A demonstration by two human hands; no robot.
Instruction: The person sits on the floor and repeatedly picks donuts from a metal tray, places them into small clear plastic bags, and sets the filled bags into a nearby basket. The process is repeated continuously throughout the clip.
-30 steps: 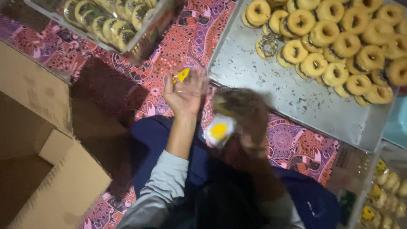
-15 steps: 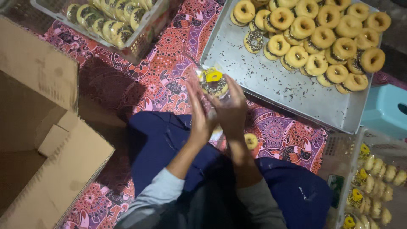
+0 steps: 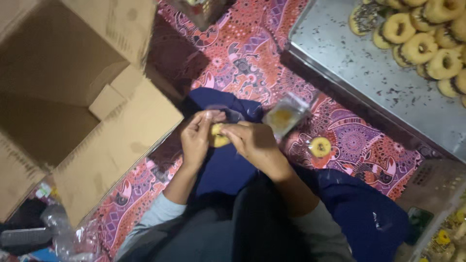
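My left hand (image 3: 196,138) and my right hand (image 3: 255,145) meet over my lap, fingertips together. Both pinch a small yellow piece (image 3: 219,139) between them. A clear plastic packet (image 3: 285,115) with a doughnut inside sticks out up and to the right from behind my right hand, blurred; it seems held by that hand. Another wrapped doughnut (image 3: 320,146) lies on the red patterned mat (image 3: 242,53), just right of my right hand.
An open cardboard box (image 3: 73,97) stands at the left, its flaps close to my left arm. A metal tray (image 3: 369,73) with several ring doughnuts (image 3: 420,46) lies at the upper right. More packed doughnuts (image 3: 444,237) show at the lower right corner.
My hands have come down from the tray's edge to my lap with the packet. The view has swung left, so the box now fills the left side.
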